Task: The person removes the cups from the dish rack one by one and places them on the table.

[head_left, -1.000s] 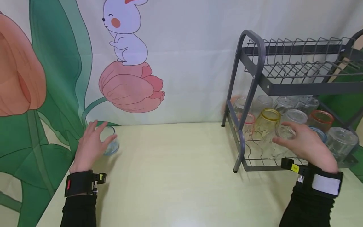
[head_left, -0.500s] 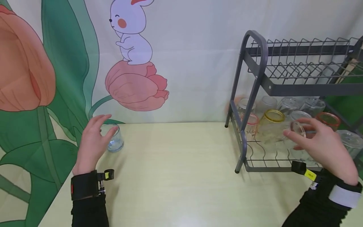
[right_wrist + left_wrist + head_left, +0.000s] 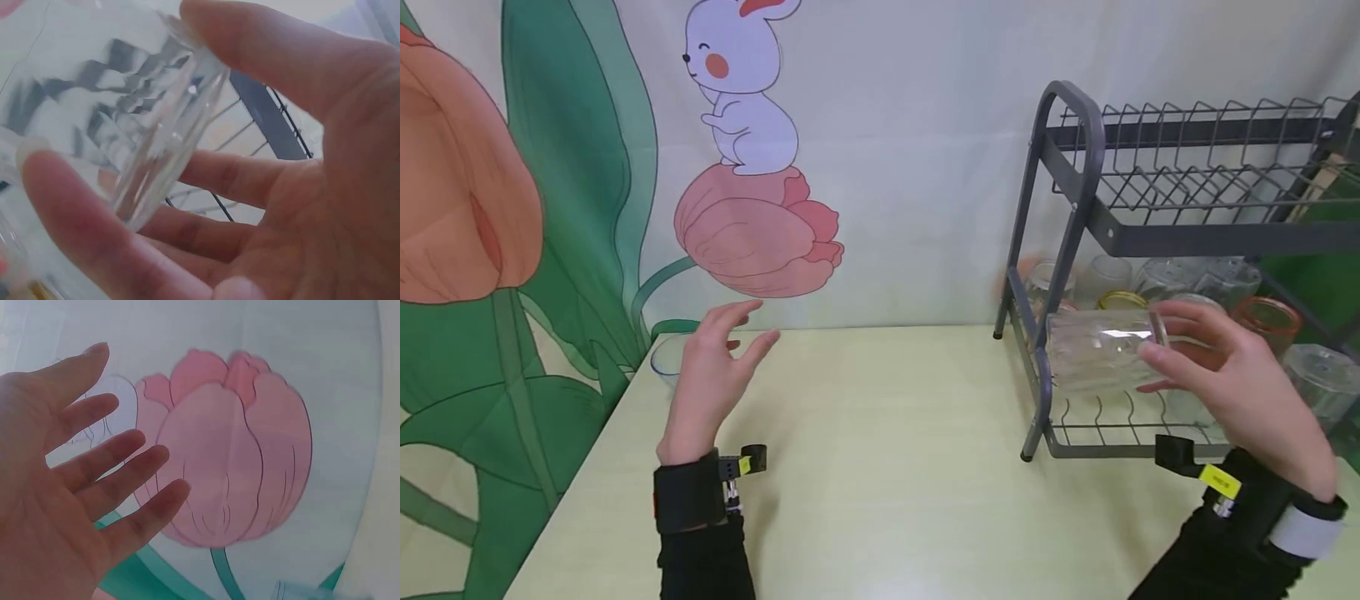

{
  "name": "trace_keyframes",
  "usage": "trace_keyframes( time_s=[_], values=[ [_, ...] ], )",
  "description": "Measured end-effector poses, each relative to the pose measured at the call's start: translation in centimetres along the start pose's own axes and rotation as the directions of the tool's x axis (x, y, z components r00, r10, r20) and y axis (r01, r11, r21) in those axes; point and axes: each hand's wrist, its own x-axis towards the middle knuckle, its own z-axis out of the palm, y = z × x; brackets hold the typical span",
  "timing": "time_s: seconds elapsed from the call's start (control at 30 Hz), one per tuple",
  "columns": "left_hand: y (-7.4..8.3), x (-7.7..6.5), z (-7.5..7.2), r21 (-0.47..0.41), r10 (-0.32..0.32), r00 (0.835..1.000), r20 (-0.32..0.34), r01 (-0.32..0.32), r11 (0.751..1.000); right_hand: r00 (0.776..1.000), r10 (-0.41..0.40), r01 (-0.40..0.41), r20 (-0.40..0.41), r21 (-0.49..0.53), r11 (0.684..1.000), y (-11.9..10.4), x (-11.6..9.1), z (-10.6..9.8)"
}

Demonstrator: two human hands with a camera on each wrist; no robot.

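A clear drinking glass (image 3: 1097,350) lies sideways in the air at the front of the rack's lower shelf. My right hand (image 3: 1232,367) pinches its thick base between thumb and fingers, which the right wrist view shows close up around the faceted glass (image 3: 125,112). Over the left of the table my left hand (image 3: 718,375) is raised with fingers apart, holding nothing. In the left wrist view that hand (image 3: 81,469) shows spread fingers and a bare palm. Behind it on the table stands a glass with a blue rim (image 3: 666,358), partly hidden by the hand.
A grey two-tier dish rack (image 3: 1078,192) stands at the right. Its lower shelf holds several upturned glasses, among them a yellow-rimmed glass (image 3: 1122,300) and a red-rimmed glass (image 3: 1267,319). A printed cloth (image 3: 910,167) hangs behind the table (image 3: 887,467).
My right hand has drawn the clear glass from the rack's lower shelf and tipped it onto its side. My left hand has moved right, away from the blue-rimmed glass.
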Motion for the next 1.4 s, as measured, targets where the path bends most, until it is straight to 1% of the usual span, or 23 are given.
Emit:
trace_keyframes(
  time_s=[0.1, 0.2, 0.27, 0.33, 0.43, 0.5, 0.53, 0.63, 0.7, 0.77, 0.83, 0.9, 0.97, 1.0, 1.07, 1.13, 1.2, 1.27, 1.33, 1.4],
  values=[
    [1.3, 0.2, 1.1, -0.049, 0.001, 0.999, 0.044, 0.001, 0.999, 0.999, -0.051, 0.050, 0.012, 0.059, 0.997, -0.5, 0.0, 0.6],
    [2.9, 0.4, 2.2, -0.100, 0.014, 0.994, 0.111, -0.003, 0.995, 0.997, -0.072, 0.069, 0.020, 0.119, 0.991, -1.0, 0.2, 1.6],
    [3.9, 0.5, 3.0, -0.138, 0.040, 0.989, 0.145, -0.020, 0.990, 0.996, -0.080, 0.072, 0.031, 0.199, 0.977, -1.4, 0.4, 2.3],
    [4.9, 0.6, 3.6, -0.183, 0.078, 0.984, 0.163, -0.047, 0.982, 0.994, -0.098, 0.081, 0.044, 0.301, 0.950, -1.8, 0.8, 3.1],
    [6.2, 0.7, 4.5, -0.259, 0.149, 0.974, 0.172, -0.101, 0.960, 0.987, -0.145, 0.103, 0.061, 0.446, 0.889, -2.2, 1.4, 4.3],
    [6.9, 0.7, 4.9, -0.298, 0.192, 0.966, 0.175, -0.133, 0.945, 0.983, -0.172, 0.114, 0.067, 0.512, 0.851, -2.4, 1.7, 5.2],
    [7.3, 0.6, 5.0, -0.315, 0.212, 0.961, 0.178, -0.148, 0.937, 0.981, -0.182, 0.118, 0.068, 0.534, 0.837, -2.4, 1.8, 5.6],
    [8.2, 0.5, 5.3, -0.346, 0.251, 0.950, 0.186, -0.176, 0.922, 0.980, -0.188, 0.116, 0.067, 0.574, 0.811, -2.7, 2.0, 6.5],
    [8.5, 0.4, 5.4, -0.360, 0.262, 0.946, 0.191, -0.181, 0.915, 0.979, -0.192, 0.118, 0.068, 0.583, 0.804, -2.8, 2.1, 7.0],
    [8.8, 0.4, 5.3, -0.365, 0.261, 0.944, 0.200, -0.176, 0.914, 0.979, -0.191, 0.115, 0.068, 0.590, 0.799, -3.0, 2.1, 7.4],
    [8.9, 0.4, 5.3, -0.381, 0.264, 0.941, 0.210, -0.169, 0.909, 0.979, -0.191, 0.108, 0.072, 0.609, 0.786, -3.1, 2.2, 7.7],
    [9.2, 0.4, 5.3, -0.409, 0.270, 0.936, 0.227, -0.160, 0.898, 0.978, -0.195, 0.107, 0.077, 0.615, 0.781, -3.2, 2.4, 8.0],
    [9.6, 0.3, 5.5, -0.450, 0.287, 0.926, 0.244, -0.154, 0.880, 0.975, -0.208, 0.109, 0.085, 0.630, 0.769, -3.3, 2.5, 8.2],
    [9.8, 0.3, 5.6, -0.469, 0.296, 0.921, 0.254, -0.150, 0.870, 0.973, -0.213, 0.111, 0.088, 0.631, 0.768, -3.3, 2.6, 8.3],
    [10.2, 0.3, 6.0, -0.492, 0.307, 0.911, 0.277, -0.140, 0.859, 0.972, -0.216, 0.115, 0.091, 0.616, 0.779, -3.3, 2.7, 8.4],
    [10.5, 0.2, 6.4, -0.493, 0.314, 0.901, 0.299, -0.136, 0.859, 0.972, -0.214, 0.111, 0.097, 0.612, 0.783, -3.3, 2.8, 8.6],
    [10.7, 0.1, 6.7, -0.477, 0.313, 0.893, 0.324, -0.131, 0.869, 0.973, -0.204, 0.102, 0.106, 0.595, 0.797, -3.4, 2.9, 8.9],
    [10.8, 0.1, 6.9, -0.463, 0.312, 0.886, 0.343, -0.130, 0.877, 0.972, -0.205, 0.100, 0.116, 0.587, 0.804, -3.6, 3.1, 9.3],
    [10.9, 0.1, 7.1, -0.462, 0.313, 0.880, 0.358, -0.124, 0.878, 0.968, -0.219, 0.104, 0.123, 0.597, 0.796, -4.0, 3.3, 9.7],
    [10.9, 0.1, 7.1, -0.467, 0.318, 0.877, 0.360, -0.126, 0.875, 0.965, -0.235, 0.116, 0.119, 0.611, 0.783, -4.3, 3.5, 10.0]
  ],
)
